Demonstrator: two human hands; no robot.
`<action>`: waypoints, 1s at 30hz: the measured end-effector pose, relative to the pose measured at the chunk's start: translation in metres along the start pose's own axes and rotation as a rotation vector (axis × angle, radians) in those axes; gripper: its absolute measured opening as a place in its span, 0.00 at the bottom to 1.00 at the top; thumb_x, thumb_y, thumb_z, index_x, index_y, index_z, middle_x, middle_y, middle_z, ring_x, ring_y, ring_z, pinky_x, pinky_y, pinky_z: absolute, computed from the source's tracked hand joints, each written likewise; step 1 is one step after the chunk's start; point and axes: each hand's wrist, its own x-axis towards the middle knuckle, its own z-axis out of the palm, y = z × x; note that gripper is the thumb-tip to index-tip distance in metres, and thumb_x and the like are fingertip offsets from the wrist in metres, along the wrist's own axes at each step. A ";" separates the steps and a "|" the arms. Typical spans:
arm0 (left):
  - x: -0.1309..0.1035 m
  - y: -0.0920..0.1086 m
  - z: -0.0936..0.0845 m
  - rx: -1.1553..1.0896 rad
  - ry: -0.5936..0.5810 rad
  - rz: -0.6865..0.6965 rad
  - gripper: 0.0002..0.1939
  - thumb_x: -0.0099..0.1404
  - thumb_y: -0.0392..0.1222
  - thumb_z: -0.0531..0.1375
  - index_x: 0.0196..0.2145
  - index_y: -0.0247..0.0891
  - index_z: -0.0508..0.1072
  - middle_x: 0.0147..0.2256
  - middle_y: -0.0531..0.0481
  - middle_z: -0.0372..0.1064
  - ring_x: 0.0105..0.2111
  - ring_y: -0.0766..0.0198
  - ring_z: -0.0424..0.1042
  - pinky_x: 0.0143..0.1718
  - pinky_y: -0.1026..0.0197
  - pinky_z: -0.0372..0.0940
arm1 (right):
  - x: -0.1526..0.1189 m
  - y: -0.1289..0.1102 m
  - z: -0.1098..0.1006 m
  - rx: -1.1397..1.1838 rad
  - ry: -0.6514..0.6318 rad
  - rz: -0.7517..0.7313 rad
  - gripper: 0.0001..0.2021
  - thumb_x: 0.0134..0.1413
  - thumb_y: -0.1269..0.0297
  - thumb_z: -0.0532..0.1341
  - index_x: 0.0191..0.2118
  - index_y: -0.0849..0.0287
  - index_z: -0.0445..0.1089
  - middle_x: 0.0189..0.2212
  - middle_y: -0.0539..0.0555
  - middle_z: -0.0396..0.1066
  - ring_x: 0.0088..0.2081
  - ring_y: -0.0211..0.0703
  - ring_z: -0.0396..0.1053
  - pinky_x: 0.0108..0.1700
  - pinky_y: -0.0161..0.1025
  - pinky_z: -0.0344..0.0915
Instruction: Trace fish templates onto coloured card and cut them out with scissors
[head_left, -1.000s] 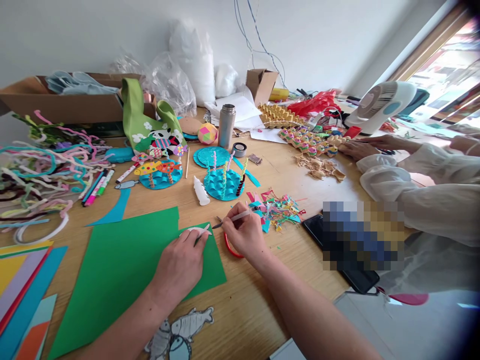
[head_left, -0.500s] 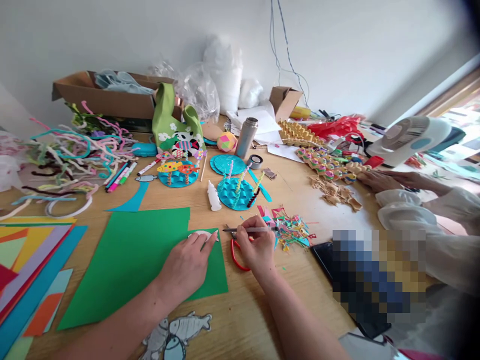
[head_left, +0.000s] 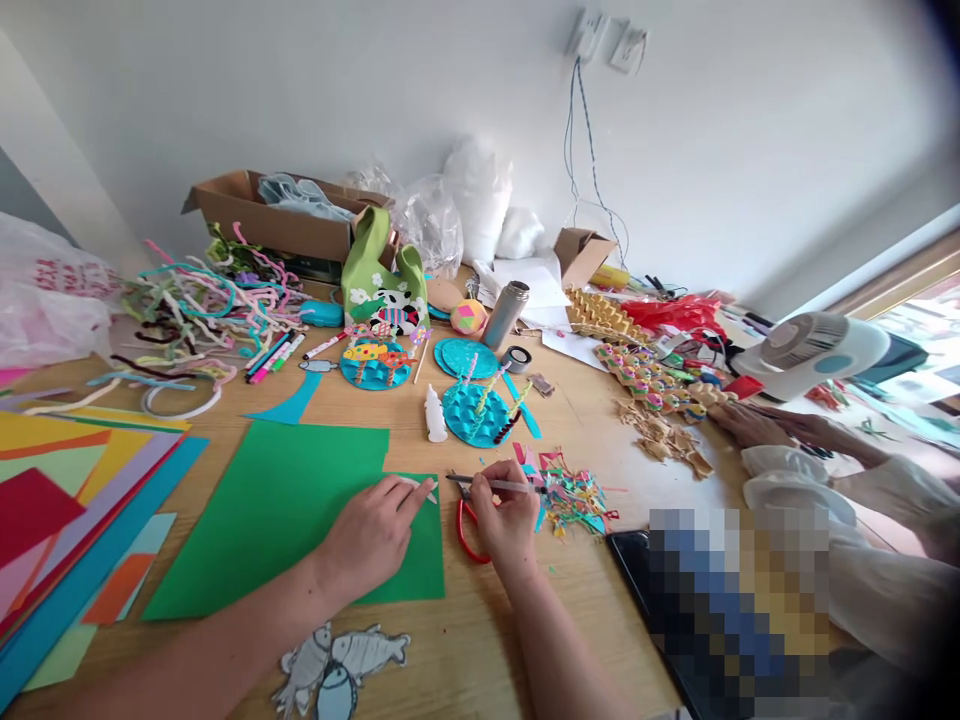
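Note:
My left hand (head_left: 371, 535) lies with its fingers pressing a small white paper cutout (head_left: 429, 490) onto the green paper (head_left: 300, 510); most of the cutout is under the fingers. My right hand (head_left: 506, 515) pinches a dark, thin pen (head_left: 499, 484), its tip pointing left, just off the green paper's right edge. Red-handled scissors (head_left: 468, 540) lie on the table beneath and beside my right hand. Nearer to me are several grey paper fish (head_left: 369, 652).
Paper scraps (head_left: 574, 495) are heaped right of my right hand, near a black tablet (head_left: 637, 570). Behind stand a white glue bottle (head_left: 435, 415), blue discs (head_left: 474, 415) and a metal flask (head_left: 506, 315). Coloured papers (head_left: 150, 520) lie left. Another person's hands (head_left: 757, 425) rest at right.
The view has tilted up and shifted left, showing more wall and the sockets. Both my hands keep nearly the same pose over the paper and scissors.

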 end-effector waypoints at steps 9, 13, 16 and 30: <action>0.008 -0.016 -0.015 -0.283 0.194 -0.167 0.27 0.58 0.25 0.50 0.54 0.38 0.69 0.45 0.46 0.74 0.46 0.59 0.70 0.47 0.57 0.68 | 0.001 0.000 -0.005 0.056 0.061 -0.012 0.07 0.51 0.67 0.59 0.25 0.57 0.63 0.21 0.47 0.63 0.22 0.37 0.64 0.23 0.33 0.61; 0.013 -0.029 -0.023 -0.316 0.178 -0.277 0.23 0.60 0.27 0.53 0.51 0.39 0.71 0.43 0.47 0.75 0.45 0.58 0.70 0.47 0.55 0.66 | 0.001 -0.002 -0.005 0.071 0.054 -0.008 0.06 0.51 0.67 0.60 0.25 0.58 0.63 0.21 0.47 0.64 0.22 0.37 0.64 0.22 0.32 0.60; 0.013 -0.033 -0.024 -0.256 0.097 -0.351 0.17 0.60 0.32 0.58 0.47 0.39 0.73 0.41 0.47 0.74 0.45 0.55 0.70 0.48 0.53 0.65 | 0.001 -0.004 -0.006 0.072 0.052 -0.010 0.06 0.51 0.67 0.60 0.25 0.58 0.63 0.21 0.47 0.64 0.22 0.37 0.65 0.22 0.32 0.61; 0.008 -0.040 -0.001 -0.231 0.125 -0.480 0.06 0.54 0.38 0.66 0.29 0.40 0.72 0.37 0.48 0.65 0.44 0.54 0.66 0.47 0.52 0.64 | 0.001 -0.004 -0.007 0.004 0.004 -0.083 0.08 0.54 0.67 0.59 0.24 0.57 0.63 0.21 0.48 0.63 0.22 0.37 0.63 0.23 0.33 0.61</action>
